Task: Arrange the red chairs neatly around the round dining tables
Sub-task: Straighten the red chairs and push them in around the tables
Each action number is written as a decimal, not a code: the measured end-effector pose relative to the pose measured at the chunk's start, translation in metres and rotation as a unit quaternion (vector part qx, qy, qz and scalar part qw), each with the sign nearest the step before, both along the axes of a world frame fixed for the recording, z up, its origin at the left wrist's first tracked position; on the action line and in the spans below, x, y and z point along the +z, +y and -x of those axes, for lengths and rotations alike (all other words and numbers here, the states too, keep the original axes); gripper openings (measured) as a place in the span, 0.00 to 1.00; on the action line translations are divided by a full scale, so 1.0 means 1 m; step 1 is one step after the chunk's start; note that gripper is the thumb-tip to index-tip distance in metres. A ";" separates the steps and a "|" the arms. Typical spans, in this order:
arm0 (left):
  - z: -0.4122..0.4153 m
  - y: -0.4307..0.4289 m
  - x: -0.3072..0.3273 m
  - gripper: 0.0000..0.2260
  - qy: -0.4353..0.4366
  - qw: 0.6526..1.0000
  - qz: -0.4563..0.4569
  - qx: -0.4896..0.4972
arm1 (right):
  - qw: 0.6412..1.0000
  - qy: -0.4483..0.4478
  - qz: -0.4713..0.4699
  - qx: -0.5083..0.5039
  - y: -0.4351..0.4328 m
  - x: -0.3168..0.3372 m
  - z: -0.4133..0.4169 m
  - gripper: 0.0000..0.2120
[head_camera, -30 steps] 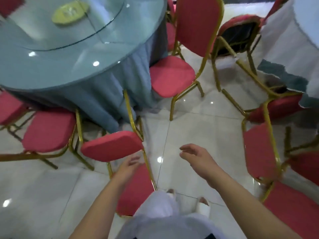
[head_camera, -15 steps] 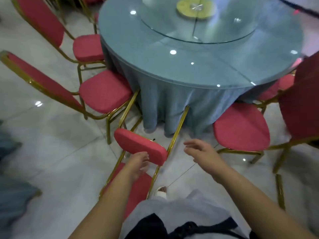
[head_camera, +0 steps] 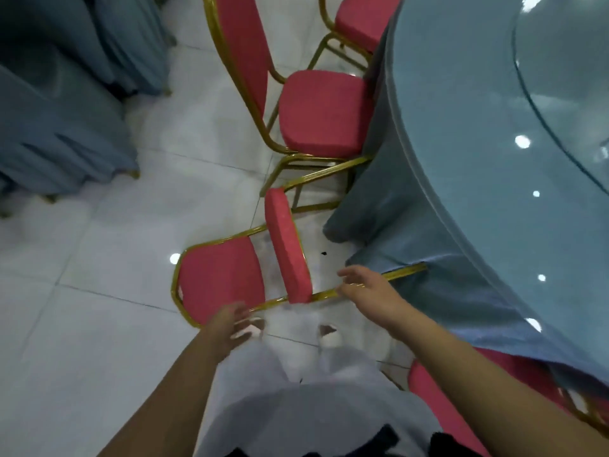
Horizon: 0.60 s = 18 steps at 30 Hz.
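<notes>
Beside the table [head_camera: 494, 166], your left hand [head_camera: 227, 328] and right hand [head_camera: 365, 288] hover open over the toppled chair [head_camera: 220, 275], likely to right it.

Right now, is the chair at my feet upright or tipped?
Tipped: the chair has backrest facing up, seat on edge, legs toward the table.

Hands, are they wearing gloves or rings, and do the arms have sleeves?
No gloves or rings show on the left hand or right hand, though the left is blurry. Both forearms are bare, with no sleeve, watch or bracelet in sight.
</notes>
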<state>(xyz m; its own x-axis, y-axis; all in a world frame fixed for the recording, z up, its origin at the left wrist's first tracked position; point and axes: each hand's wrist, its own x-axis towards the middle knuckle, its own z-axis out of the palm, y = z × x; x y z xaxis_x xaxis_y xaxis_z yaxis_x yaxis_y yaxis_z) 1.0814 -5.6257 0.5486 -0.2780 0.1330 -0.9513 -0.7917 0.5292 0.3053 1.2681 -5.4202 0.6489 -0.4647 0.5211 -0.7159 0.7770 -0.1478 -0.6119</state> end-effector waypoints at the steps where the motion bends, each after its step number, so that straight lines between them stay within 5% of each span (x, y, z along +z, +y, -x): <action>1: -0.013 -0.008 -0.005 0.06 -0.015 1.000 0.007 0.012 | 1.000 -0.003 0.001 0.029 0.013 -0.010 -0.003 0.17; 6: -0.055 -0.019 -0.044 0.08 -0.062 0.991 0.032 0.110 | 0.996 -0.051 -0.013 0.077 0.064 -0.075 0.007 0.25; 12: -0.075 0.017 -0.139 0.08 -0.137 0.958 -0.030 0.249 | 0.993 -0.073 0.044 0.081 0.076 -0.187 0.079 0.48; 18: -0.090 0.065 -0.246 0.29 -0.238 0.906 -0.069 0.344 | 0.994 -0.083 0.070 -0.004 0.067 -0.290 0.156 0.60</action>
<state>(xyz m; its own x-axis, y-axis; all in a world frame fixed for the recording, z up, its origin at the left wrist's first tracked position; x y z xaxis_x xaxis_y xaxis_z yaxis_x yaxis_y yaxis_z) 1.1718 -5.5608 0.3030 0.0974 0.2106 -0.9727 -0.9787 -0.1570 -0.1320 1.1121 -5.3529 0.3591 -0.3305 0.4148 -0.8478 0.8637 -0.2291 -0.4488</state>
